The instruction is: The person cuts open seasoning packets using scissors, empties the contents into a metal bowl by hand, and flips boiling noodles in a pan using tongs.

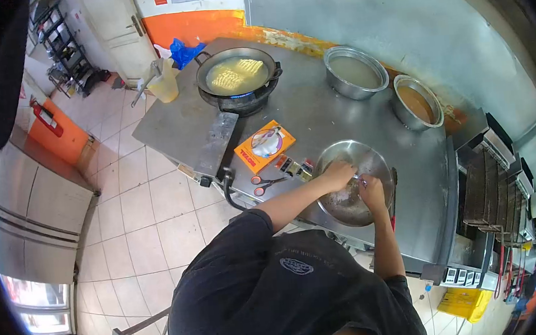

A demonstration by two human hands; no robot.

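Note:
Over a wide metal bowl (361,151), my left hand (340,174) and my right hand (372,192) are close together, both with fingers pinched. A small whitish piece shows between them, too small to name. Some pale matter lies in the bottom of the bowl, partly hidden by my hands. Left of the bowl are several small dark and yellowish packets (294,166). Scissors (265,185) with orange-and-black handles lie beside them. An orange box (264,146) marked ROYAL rests just behind.
A dark wok (202,84) with blocks of noodles in liquid stands at the back left. Two metal pots, one with cloudy liquid (355,72) and one with brown liquid (415,103), line the back wall. A plastic jug (164,86) sits at the left corner; grill equipment (487,188) is at the right.

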